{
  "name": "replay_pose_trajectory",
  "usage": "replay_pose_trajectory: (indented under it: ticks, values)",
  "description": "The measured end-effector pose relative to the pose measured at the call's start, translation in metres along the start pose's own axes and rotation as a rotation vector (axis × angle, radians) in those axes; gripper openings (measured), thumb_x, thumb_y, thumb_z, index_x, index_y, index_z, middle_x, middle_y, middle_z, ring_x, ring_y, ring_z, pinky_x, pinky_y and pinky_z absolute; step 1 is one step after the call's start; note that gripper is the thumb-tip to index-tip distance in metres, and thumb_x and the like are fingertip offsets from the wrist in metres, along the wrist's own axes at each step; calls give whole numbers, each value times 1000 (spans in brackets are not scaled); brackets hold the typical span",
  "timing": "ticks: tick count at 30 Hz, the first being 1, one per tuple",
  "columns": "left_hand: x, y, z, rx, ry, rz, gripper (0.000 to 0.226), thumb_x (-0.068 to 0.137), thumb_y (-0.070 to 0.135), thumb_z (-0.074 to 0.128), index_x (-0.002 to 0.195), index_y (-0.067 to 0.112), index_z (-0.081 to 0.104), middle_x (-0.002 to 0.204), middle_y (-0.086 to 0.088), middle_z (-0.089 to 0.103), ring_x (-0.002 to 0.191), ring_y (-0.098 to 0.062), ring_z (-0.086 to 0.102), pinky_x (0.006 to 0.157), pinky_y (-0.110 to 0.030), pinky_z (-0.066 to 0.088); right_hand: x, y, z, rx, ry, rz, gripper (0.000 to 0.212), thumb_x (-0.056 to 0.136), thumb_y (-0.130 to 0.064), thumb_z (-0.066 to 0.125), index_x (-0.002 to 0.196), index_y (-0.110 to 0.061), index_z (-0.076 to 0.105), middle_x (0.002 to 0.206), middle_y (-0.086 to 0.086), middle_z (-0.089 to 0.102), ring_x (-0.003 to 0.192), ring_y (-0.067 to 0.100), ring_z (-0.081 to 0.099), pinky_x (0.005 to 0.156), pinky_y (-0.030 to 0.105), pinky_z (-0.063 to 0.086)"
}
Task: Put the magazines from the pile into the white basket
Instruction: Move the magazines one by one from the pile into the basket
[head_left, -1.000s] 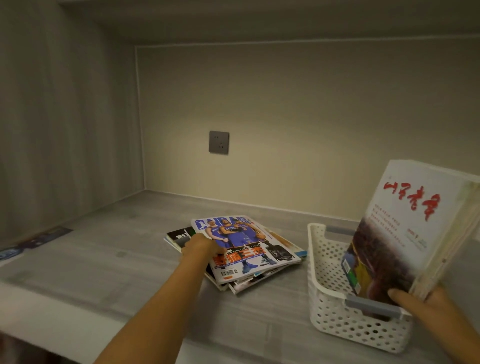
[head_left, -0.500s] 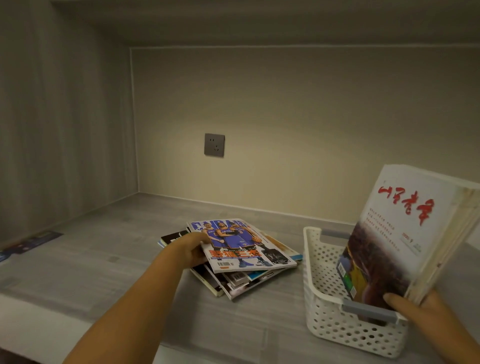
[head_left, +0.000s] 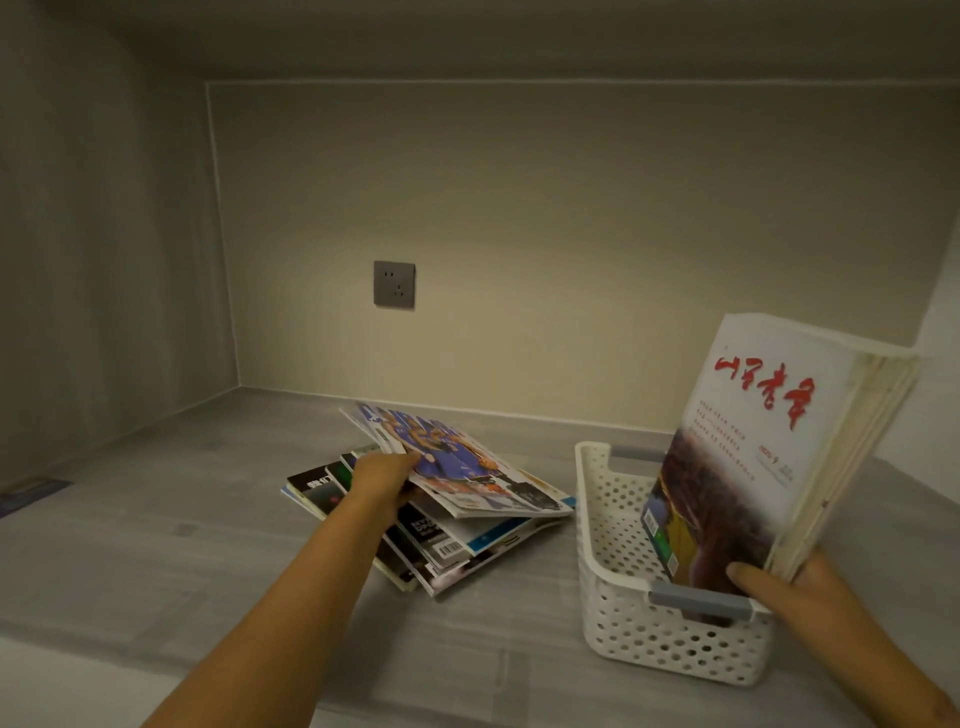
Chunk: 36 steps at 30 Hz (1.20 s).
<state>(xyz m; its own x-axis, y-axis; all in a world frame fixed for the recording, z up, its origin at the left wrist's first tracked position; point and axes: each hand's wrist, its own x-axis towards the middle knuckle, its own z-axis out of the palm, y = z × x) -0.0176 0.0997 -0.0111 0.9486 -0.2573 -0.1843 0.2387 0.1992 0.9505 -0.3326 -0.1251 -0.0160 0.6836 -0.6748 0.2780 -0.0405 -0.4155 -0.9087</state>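
my left hand grips the near left edge of the top basketball magazine, fingers curled under it and thumb on the cover, tilting that edge up off the pile while its right edge rests low, toward the white basket. its long axis runs from far left to near right across the shelf, the glossy cover with blue-clad players facing up. the pile beneath is a loose fan of thin glossy magazines, dark covers poking out on the left, a barcode corner and a blue-edged one showing at the front; it lies flat on the grey wood-grain shelf, just left of the basket and apart from it.

my right hand clamps a thick stack of white-covered magazines with red brush lettering, thumb pressed on the front cover near its bottom edge. the stack stands on end inside the basket at its near end, long axis upright and leaning to the right, the cream page edges fanned at the right side. the basket is a rectangular perforated plastic tub with grey handle grips, its far half open.

bare shelf stretches wide to the left and front of the pile. the back wall carries a grey power socket, well above the magazines.
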Motion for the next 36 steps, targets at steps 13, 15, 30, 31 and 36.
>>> replay_pose_trajectory:
  ticks: [13, 15, 30, 31, 36]
  values:
    - [-135, 23, 93, 227, -1, 882, 19, 98, 33, 45, 89, 20, 56, 85, -2, 69, 70, -12, 67, 61, -30, 58, -2, -2, 2, 3, -3, -16, 73, 76, 4, 65, 139, -13, 31, 132, 9, 49, 117, 24, 48, 99, 39, 39]
    - [-149, 8, 113, 354, 0, 1003, 23, 99, 30, 44, 104, 14, 59, 90, 2, 67, 64, 4, 57, 60, -6, 46, -3, -5, 3, 9, -16, -25, 73, 77, 5, 63, 139, -13, 30, 130, 7, 49, 117, 22, 47, 98, 37, 39]
    - [-188, -30, 178, 767, -210, 1171, 45, 102, 25, 36, 145, 13, 36, 127, -10, 62, 101, -27, 64, 85, -35, 50, -4, -6, 0, -25, -86, -176, 76, 74, 4, 66, 135, -21, 29, 121, -5, 50, 101, -8, 51, 72, -3, 39]
    - [-190, -30, 178, 771, -241, 1160, 45, 102, 26, 35, 145, 13, 37, 128, -10, 61, 102, -27, 64, 86, -36, 52, -3, -5, -1, -23, -88, -190, 76, 73, 2, 68, 134, -22, 30, 120, -6, 51, 100, -11, 52, 73, -2, 39]
    - [-202, -34, 175, 794, -312, 1078, 57, 98, 43, 14, 148, 20, 28, 134, -6, 55, 105, -27, 61, 87, -41, 51, -2, -8, -1, 32, -130, -262, 79, 71, -18, 74, 138, -23, 31, 124, -5, 55, 113, 5, 55, 84, 11, 46]
